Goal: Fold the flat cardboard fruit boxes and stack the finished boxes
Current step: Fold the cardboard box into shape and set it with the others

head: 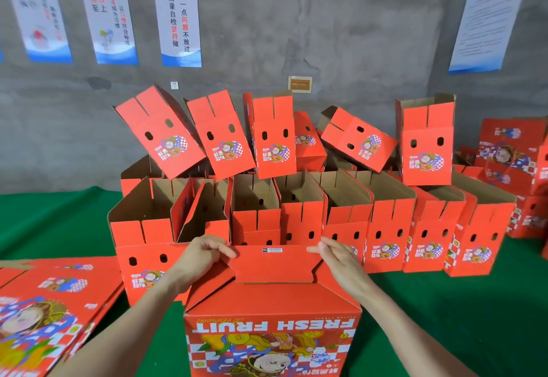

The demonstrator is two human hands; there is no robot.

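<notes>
A red cardboard fruit box (272, 332) stands at the near edge of the green worktop (444, 302), directly in front of the person. The "FRESH FRUIT" lettering on its near face reads upside down. Its upper end is partly folded in, and one red flap (274, 264) stands up across the middle.

The left hand (204, 250) has curled fingers and pinches the left end of that flap. The right hand (341, 261) grasps the flap's right end between thumb and fingers. Both forearms reach in from the bottom of the view on either side of the box.

A pile of flat boxes (44, 302) lies on the worktop to the left, just beside the one being worked on. Behind it, a row of folded boxes (385, 228) stands open-topped, side by side. A second tier of boxes (267, 136) sits on top of that row, several of them tilted. More red boxes (510, 154) are piled at the far right.

Posters (178, 20) with blue borders hang on the grey concrete wall behind.
</notes>
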